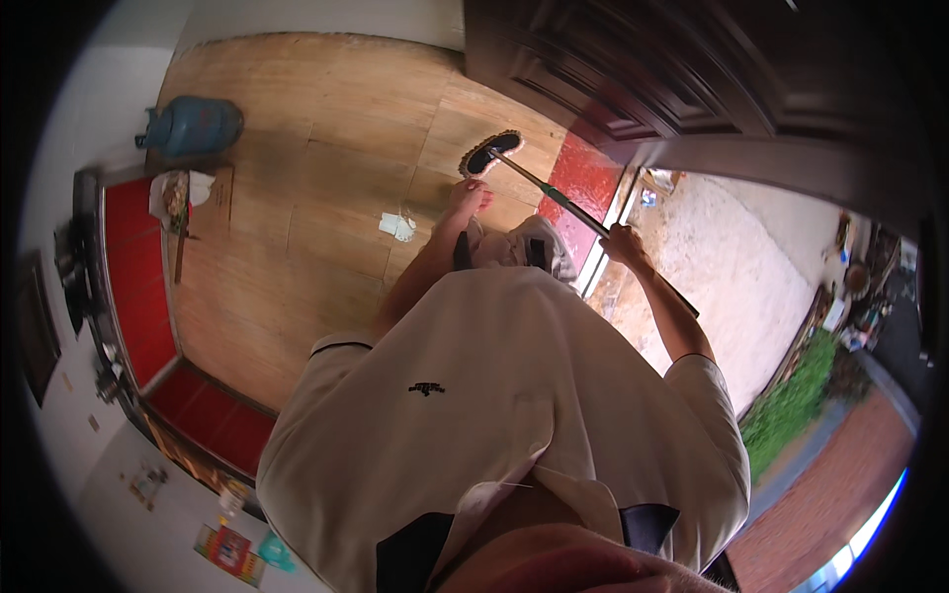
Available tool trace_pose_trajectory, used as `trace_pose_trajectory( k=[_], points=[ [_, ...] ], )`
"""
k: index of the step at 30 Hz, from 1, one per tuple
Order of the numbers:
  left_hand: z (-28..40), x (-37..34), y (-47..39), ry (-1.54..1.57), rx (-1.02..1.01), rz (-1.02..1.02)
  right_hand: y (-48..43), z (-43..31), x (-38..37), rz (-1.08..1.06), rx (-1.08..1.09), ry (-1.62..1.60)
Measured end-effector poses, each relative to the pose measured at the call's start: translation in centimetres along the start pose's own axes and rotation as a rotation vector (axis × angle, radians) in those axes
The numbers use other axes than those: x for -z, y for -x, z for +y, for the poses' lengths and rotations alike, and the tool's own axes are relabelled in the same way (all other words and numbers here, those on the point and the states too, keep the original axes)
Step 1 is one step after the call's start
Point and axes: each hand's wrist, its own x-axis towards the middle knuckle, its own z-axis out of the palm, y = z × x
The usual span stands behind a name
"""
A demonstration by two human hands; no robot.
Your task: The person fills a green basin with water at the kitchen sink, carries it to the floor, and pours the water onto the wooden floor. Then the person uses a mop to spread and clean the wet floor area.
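My right hand [623, 244] grips the pole of a mop [580, 213], which slants past my right forearm. Its pole has a green collar. The mop head [492, 153] has a black top and a pale fringed edge, and it rests on the tan tiled floor [356, 170] ahead of me. My left hand [471, 198] hangs just short of the mop head in the picture, fingers loosely bent and nothing visible in it. Whether it touches the mop head is hard to tell. On the floor to the left of my legs lies a white patch or scrap [398, 226].
A dark panelled door [667, 67] stands at the upper right. Beside it, a red floor strip [582, 174] meets a doorway onto pale concrete [741, 252]. At left are a blue gas cylinder [196, 126] and a counter with red tiled fronts [137, 274].
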Motion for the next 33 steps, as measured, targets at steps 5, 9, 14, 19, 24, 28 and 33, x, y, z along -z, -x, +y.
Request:
trace_pose_trajectory(
  k=[5,9,14,19,24,28,33],
  points=[
    [0.7,3.5,-0.7,0.161,0.144,0.095,-5.7,-9.6,5.8,0.030,0.240,0.105],
    [1.8,4.3,0.7,0.163,0.028,0.095,-10.6,-16.2,9.2,-0.095,0.413,0.163],
    [8.3,3.6,1.5,0.305,0.083,0.279,-15.7,-23.6,13.3,-0.155,0.680,0.213],
    [12.8,3.8,3.1,0.834,-0.176,0.414,-13.6,-32.1,17.9,-0.334,0.934,0.357],
    [13.0,6.8,2.1,1.067,-0.226,0.649,-15.0,-36.7,15.7,-0.305,1.059,0.442],
    [11.0,10.5,1.0,1.117,-0.200,0.789,-15.7,-40.9,14.0,-0.383,1.052,0.469],
    [11.4,15.9,0.7,1.143,-0.132,0.880,-13.4,-48.6,14.5,-0.545,0.896,0.576]
  ],
)
